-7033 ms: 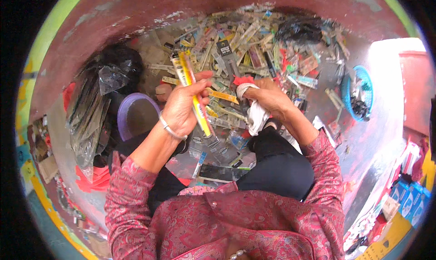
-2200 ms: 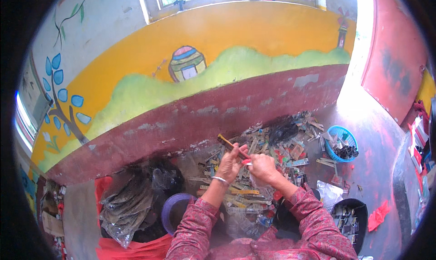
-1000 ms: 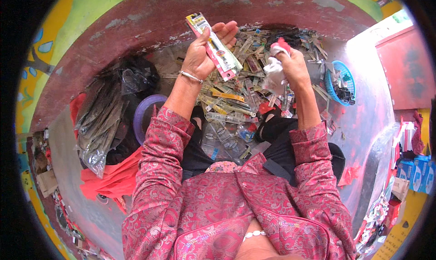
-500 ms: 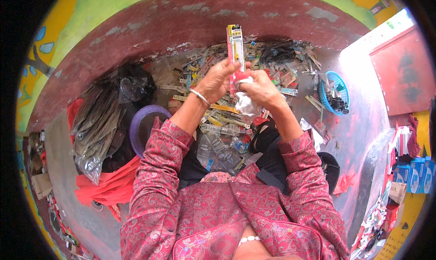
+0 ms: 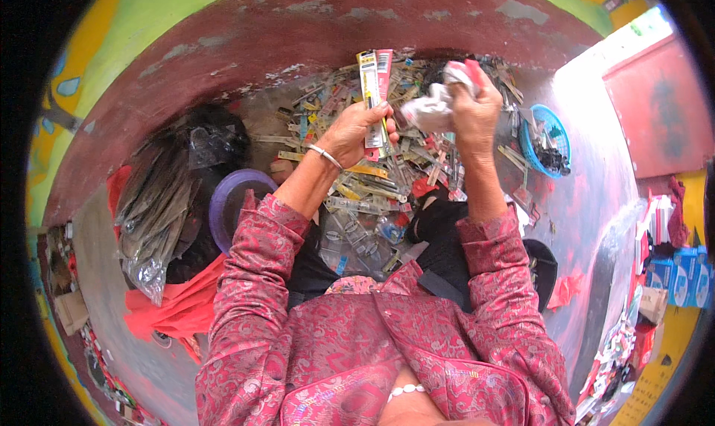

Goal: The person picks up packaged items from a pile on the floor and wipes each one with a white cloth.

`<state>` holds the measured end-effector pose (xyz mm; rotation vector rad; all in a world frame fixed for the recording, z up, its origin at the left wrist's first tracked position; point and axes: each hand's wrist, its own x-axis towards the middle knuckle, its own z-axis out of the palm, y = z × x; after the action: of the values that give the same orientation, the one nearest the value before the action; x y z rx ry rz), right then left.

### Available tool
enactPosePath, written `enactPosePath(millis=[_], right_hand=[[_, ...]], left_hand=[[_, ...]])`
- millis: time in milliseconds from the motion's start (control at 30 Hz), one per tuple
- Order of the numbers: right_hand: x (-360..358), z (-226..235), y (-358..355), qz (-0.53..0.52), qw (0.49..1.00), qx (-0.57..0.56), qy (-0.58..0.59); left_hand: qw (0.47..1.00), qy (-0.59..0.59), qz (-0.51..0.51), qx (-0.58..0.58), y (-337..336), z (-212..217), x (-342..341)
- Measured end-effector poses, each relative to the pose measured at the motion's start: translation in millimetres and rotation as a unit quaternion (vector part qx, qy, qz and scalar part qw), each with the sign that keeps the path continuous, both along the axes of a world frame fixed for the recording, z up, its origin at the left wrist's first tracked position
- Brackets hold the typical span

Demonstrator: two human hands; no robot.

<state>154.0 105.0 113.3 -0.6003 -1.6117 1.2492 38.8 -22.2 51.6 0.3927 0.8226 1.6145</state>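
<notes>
Head view: my patterned red sleeves [image 5: 257, 255] rise from the lower edge of the frame. Above centre, my left hand [image 5: 354, 134] is clamped on a slim packet [image 5: 370, 83], thumb across its front, its yellow-topped end pointing upward (whether its white and pink strips are one piece or two, I cannot tell). To the right of it, my right hand [image 5: 477, 109] has its fingers closed on a crumpled white cloth [image 5: 428, 113], slightly blurred. Beneath both, a heap of flat packages [image 5: 439, 158] covers the floor. A blue basket [image 5: 527, 143] stands right of the heap; farthest, a dark red wall [image 5: 298, 46] curves across the top.
</notes>
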Motion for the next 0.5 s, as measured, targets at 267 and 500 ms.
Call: enactPosePath(millis=[267,500], right_hand=[[-16,-16,7,-0.052,0.860,0.480,-0.166],[13,-25,77,-0.145,0.983,-0.026,-0.105]], left_hand=[[0.962,0.156,-0.213,-0.064,-15,12,38],[0.991,0.059,-0.116,0.003,-18,14,39]])
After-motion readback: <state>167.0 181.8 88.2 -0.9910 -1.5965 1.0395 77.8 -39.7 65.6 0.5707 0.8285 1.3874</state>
